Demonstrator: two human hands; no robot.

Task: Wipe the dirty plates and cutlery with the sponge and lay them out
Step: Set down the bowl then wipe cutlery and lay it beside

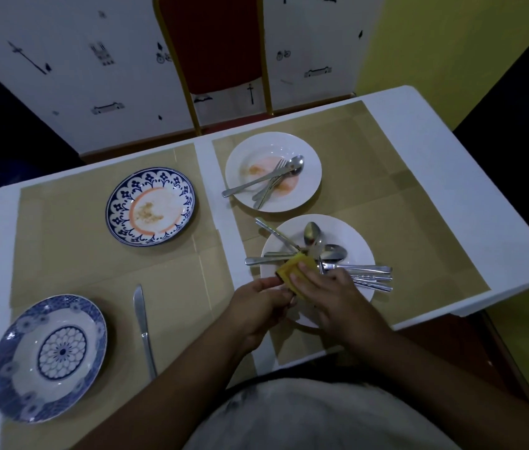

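My right hand (331,289) presses a yellow sponge (294,271) folded around a piece of cutlery, over the near white plate (358,245). My left hand (261,302) pinches that cutlery's near end; which piece it is stays hidden. Several spoons and forks (328,254) lie piled on this plate. Farther back, a white plate (308,157) with orange smears carries a spoon and forks (272,178). A blue-patterned plate (120,203) with food stains sits at the middle left. A clean blue-and-white plate (19,362) lies near left, with a knife (143,326) beside it.
The white table (451,177) is covered with tan paper mats (402,196). A red chair with a gold frame (214,43) stands beyond the far edge. My light shirt (305,417) fills the bottom of the view.
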